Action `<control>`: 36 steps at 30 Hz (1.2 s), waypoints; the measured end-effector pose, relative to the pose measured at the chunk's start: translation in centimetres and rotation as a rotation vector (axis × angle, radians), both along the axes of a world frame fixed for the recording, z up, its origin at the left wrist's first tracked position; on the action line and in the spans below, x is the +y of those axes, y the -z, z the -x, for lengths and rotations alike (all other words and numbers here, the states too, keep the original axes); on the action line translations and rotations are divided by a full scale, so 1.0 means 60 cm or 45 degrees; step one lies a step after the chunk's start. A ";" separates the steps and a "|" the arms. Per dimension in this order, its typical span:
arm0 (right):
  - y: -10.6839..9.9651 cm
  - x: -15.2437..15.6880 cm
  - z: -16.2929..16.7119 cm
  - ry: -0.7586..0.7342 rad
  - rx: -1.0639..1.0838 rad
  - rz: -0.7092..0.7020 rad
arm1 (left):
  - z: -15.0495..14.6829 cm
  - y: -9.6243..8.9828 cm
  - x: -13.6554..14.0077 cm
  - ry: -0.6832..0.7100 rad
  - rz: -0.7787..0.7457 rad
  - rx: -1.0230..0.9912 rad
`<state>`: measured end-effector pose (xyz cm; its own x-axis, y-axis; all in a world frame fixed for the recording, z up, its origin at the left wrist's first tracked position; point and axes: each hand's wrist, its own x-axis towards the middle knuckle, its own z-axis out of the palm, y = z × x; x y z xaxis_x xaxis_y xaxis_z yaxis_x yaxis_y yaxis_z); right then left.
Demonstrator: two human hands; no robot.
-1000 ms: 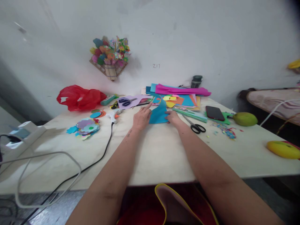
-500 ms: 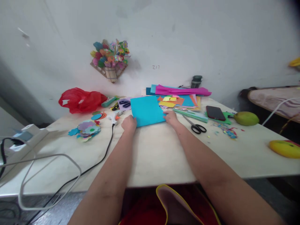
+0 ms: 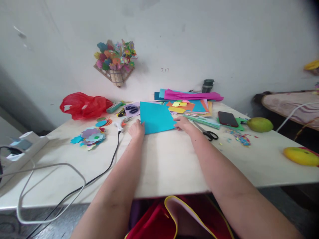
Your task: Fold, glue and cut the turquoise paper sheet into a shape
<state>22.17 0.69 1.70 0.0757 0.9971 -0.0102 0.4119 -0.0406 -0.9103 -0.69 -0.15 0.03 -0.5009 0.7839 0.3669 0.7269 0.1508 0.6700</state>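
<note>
A sheet of bright blue paper [image 3: 157,119] is held over the middle of the table, its far edge tilted up. My left hand [image 3: 137,128] is closed on the sheet's near left corner, with the thumb at the edge. At the near right corner my right hand [image 3: 182,124] grips it between thumb and fingers. To the left of my left hand lies a white glue gun [image 3: 118,125] with an orange tip and a black cord. Black-handled scissors [image 3: 210,135] rest just right of my right hand, partly hidden by my forearm.
Paper flowers [image 3: 90,136], a red plastic bag [image 3: 86,105] and a white power strip [image 3: 25,149] with loose cables occupy the left. Coloured papers [image 3: 193,95] lie at the back. A phone [image 3: 228,119], paper scraps [image 3: 240,137] and two mangoes [image 3: 260,124] are on the right.
The blue sheet's left edge has swung slightly and its top corners have shifted a little. Both hands keep their hold on it. The whole view has shifted slightly.
</note>
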 end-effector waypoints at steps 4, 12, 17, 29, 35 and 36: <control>0.001 -0.002 0.004 0.004 0.034 0.040 | -0.017 -0.012 -0.015 0.211 -0.202 0.443; -0.004 -0.003 0.008 0.068 0.127 0.120 | -0.043 0.001 -0.012 1.002 -0.088 0.511; -0.005 -0.005 0.008 0.082 0.126 0.164 | -0.030 0.007 -0.006 1.088 -0.071 0.485; -0.007 0.006 0.002 -0.016 -0.812 -0.365 | -0.030 0.005 -0.006 1.116 -0.074 0.522; -0.011 -0.006 0.016 -0.592 -1.171 -0.679 | -0.028 0.008 -0.004 1.110 -0.080 0.492; -0.010 -0.006 0.017 -0.614 -1.218 -0.693 | -0.027 0.009 -0.003 1.114 -0.081 0.480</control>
